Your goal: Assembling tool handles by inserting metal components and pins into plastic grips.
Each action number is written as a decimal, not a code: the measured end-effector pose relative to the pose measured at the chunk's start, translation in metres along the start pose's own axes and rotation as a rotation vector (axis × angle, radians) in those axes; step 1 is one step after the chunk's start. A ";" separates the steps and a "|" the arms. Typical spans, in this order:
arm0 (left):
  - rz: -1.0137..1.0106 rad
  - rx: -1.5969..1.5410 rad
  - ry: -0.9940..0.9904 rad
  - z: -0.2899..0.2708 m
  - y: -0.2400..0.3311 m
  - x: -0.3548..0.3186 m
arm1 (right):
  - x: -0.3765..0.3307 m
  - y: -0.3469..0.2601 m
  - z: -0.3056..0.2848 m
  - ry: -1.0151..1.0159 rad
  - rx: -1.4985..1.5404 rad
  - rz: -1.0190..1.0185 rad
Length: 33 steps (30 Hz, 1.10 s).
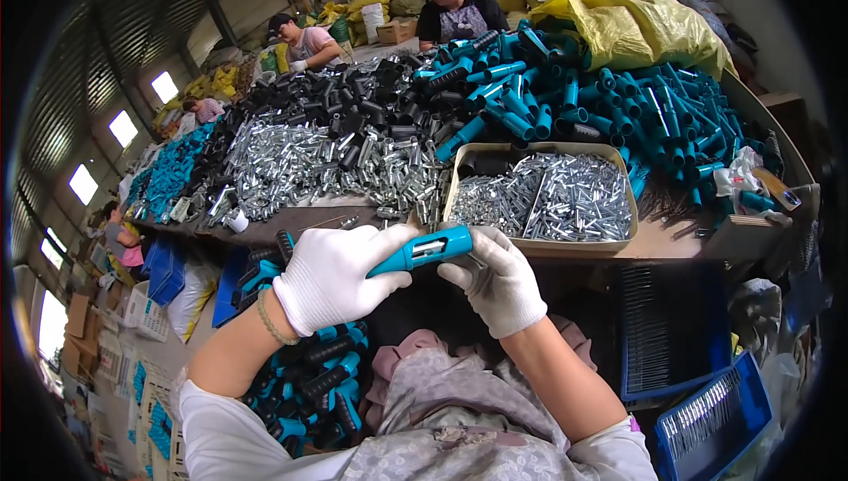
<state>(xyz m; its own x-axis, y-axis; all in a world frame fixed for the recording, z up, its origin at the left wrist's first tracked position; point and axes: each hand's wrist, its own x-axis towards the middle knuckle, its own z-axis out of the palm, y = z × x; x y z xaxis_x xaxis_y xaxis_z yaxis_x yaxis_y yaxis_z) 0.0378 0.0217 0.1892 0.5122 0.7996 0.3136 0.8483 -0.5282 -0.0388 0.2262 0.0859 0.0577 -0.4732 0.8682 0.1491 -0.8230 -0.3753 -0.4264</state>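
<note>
My left hand point(331, 276), in a white glove, is closed around a blue plastic handle point(422, 250) held level in front of me. My right hand point(495, 276), also gloved, pinches the handle's right end, where a metal part shows in a slot. Both hands hover just before the table edge. Right behind them sits a cardboard tray point(541, 247) of small silver metal pieces. Heaps of blue handles point(618, 101), black handles point(353, 101) and loose silver parts point(300, 163) cover the table beyond.
A bin of finished blue-and-black handles point(309, 384) lies at my lower left. Blue crates point(707, 419) stand at my lower right. A yellow sack point(636, 26) sits at the table's far right. Other people work across the table and along the left.
</note>
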 end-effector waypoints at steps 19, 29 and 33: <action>0.033 -0.122 -0.024 0.025 -0.006 -0.016 | -0.014 0.006 -0.031 -0.058 0.066 0.176; 0.019 -0.191 -0.095 0.045 -0.008 -0.028 | -0.030 0.011 -0.043 0.051 0.009 0.250; -0.005 -0.257 -0.131 0.057 -0.010 -0.031 | -0.044 0.011 -0.053 0.093 -0.029 0.272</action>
<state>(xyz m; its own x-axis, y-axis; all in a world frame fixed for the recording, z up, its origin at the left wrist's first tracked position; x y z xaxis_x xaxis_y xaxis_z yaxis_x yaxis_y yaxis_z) 0.0213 0.0180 0.1252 0.5354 0.8236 0.1873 0.7975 -0.5660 0.2090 0.2541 0.0610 -0.0005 -0.6432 0.7637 -0.0556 -0.6600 -0.5897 -0.4654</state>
